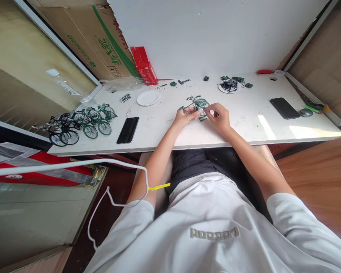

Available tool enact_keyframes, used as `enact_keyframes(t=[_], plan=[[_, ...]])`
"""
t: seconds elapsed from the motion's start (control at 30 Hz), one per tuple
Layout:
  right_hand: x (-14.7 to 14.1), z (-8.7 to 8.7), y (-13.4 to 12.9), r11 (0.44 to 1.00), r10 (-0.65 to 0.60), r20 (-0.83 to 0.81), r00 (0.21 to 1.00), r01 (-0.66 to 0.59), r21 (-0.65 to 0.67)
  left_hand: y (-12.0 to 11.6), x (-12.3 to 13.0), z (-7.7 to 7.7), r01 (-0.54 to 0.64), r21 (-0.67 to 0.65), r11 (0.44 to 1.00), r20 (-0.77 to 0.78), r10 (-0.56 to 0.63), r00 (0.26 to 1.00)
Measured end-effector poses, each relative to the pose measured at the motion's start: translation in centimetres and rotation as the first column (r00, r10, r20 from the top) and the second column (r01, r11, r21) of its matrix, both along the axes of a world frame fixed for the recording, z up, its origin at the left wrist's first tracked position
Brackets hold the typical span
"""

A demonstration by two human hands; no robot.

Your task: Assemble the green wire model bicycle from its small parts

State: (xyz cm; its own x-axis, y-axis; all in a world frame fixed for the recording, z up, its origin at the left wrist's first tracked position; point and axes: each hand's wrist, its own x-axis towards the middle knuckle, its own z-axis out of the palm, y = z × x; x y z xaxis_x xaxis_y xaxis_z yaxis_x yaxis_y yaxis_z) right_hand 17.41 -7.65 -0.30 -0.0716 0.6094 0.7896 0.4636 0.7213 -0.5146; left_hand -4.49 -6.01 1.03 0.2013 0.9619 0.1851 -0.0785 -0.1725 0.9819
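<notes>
A green miniature bicycle (200, 102) is held just above the white tabletop, its wheel and handlebar facing away from me. My left hand (185, 116) is closed around its lower frame. My right hand (219, 116) pinches with thumb and forefinger at the wheel's right side; whatever is between the fingertips is too small to make out. A few thin dark pieces (202, 118) lie on the table beneath the hands.
Finished-looking miniature bicycles (86, 119), black and green, stand at the left. Nearby are a phone (127, 130), a white plate (148, 98) and a red box (144, 66). A plate of black parts (229, 86) sits back right. Another phone (284, 108) lies right. A white cable (116, 162) hangs at front left.
</notes>
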Motion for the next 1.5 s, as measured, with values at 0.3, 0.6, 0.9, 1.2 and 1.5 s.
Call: enact_keyframes(t=[0.3, 0.6, 0.9, 1.2, 1.5], plan=[[-0.01, -0.31, 0.06, 0.998, 0.049, -0.035, 0.998, -0.048, 0.039, -0.16, 0.02, 0.13, 0.024, -0.048, 0.999, 0.052, -0.022, 0.998], [0.01, -0.17, 0.1, 0.999, 0.037, -0.054, 0.998, -0.037, -0.004, -0.24, -0.04, 0.18, 0.04, -0.073, 0.997, 0.043, -0.036, 0.998], [-0.02, 0.05, -0.03, 0.998, -0.051, -0.05, 0.997, 0.049, -0.042, -0.45, -0.12, 0.31, 0.046, -0.092, 0.995, 0.023, -0.044, 0.999], [0.01, 0.1, 0.07, 0.992, -0.113, -0.072, 0.991, 0.108, -0.061, 0.01, -0.18, -0.05, 0.032, -0.089, 0.996, 0.063, -0.027, 0.998], [-0.05, 0.33, -0.45, 0.994, -0.051, -0.075, 0.996, 0.043, -0.1, -0.33, -0.07, 0.35, 0.025, -0.099, 0.995, 0.064, -0.018, 0.998]])
